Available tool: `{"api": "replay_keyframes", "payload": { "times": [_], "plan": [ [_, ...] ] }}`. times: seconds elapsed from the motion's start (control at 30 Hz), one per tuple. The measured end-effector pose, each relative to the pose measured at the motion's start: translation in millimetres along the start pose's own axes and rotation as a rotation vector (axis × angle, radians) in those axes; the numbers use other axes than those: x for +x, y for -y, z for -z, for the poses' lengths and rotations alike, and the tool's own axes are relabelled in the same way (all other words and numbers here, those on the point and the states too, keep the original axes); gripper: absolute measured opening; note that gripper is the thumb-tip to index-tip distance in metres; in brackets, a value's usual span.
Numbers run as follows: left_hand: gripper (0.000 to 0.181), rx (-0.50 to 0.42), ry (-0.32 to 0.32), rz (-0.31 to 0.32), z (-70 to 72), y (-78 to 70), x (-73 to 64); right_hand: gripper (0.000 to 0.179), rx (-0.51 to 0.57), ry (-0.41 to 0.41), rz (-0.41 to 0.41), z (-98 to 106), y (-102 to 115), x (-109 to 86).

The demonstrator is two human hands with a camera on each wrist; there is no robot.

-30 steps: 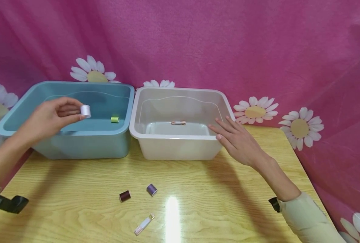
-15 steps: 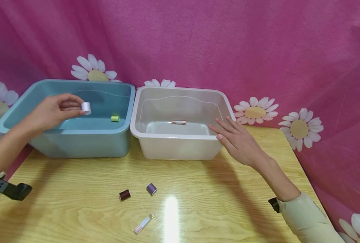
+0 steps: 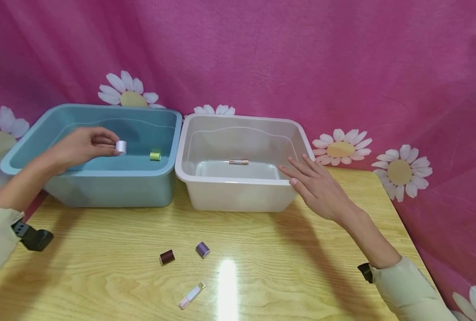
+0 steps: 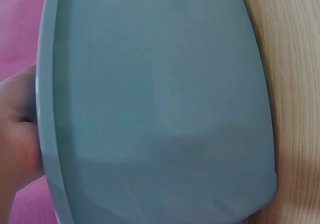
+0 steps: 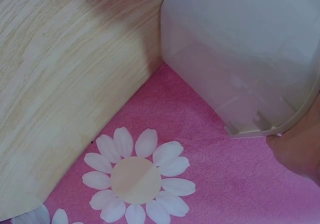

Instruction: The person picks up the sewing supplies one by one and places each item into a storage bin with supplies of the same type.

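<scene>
My left hand [image 3: 83, 147] pinches a white thread spool [image 3: 121, 147] between thumb and fingers, above the blue bin [image 3: 113, 191]. Inside that bin lies a yellow-green thread spool [image 3: 155, 156]. In the left wrist view, the bin's wall [image 4: 160, 93] hides the spool and most of the hand [image 4: 20, 134]. My right hand [image 3: 322, 191], fingers spread and holding nothing, is at the right front corner of the off-white bin [image 3: 238, 196]. A slim orange-brown thread skein [image 3: 238, 162] lies on that bin's floor.
On the wooden table [image 3: 113, 276] in front of the bins lie a dark maroon thread spool [image 3: 167, 257], a purple thread spool [image 3: 202, 249] and a pale skein with a white band [image 3: 192, 295]. A pink daisy-print cloth [image 3: 262, 58] hangs behind the bins.
My left hand has moved slightly right with the white spool, and its forearm has come up and forward. My right hand stays in place. The view has shifted a little.
</scene>
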State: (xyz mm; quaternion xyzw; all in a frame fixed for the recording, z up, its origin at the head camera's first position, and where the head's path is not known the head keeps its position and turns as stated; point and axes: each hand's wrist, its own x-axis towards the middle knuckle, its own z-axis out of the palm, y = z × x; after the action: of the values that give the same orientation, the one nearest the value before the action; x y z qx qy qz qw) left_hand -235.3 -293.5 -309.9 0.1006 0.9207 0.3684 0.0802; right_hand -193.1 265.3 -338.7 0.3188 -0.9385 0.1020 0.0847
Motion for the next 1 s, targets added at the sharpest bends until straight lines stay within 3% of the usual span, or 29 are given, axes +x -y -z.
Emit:
{"api": "replay_keyframes", "payload": {
  "times": [0.53,1.0],
  "plan": [
    [0.041,0.024,0.143,0.058,1.3,13.6,25.9,0.044,-0.011,-0.011,0.007,0,0,0.3],
    [0.037,0.04,0.231,0.08,0.6,28.6,39.8,0.044,-0.014,-0.016,0.01,-2,0,0.0]
  ]
}}
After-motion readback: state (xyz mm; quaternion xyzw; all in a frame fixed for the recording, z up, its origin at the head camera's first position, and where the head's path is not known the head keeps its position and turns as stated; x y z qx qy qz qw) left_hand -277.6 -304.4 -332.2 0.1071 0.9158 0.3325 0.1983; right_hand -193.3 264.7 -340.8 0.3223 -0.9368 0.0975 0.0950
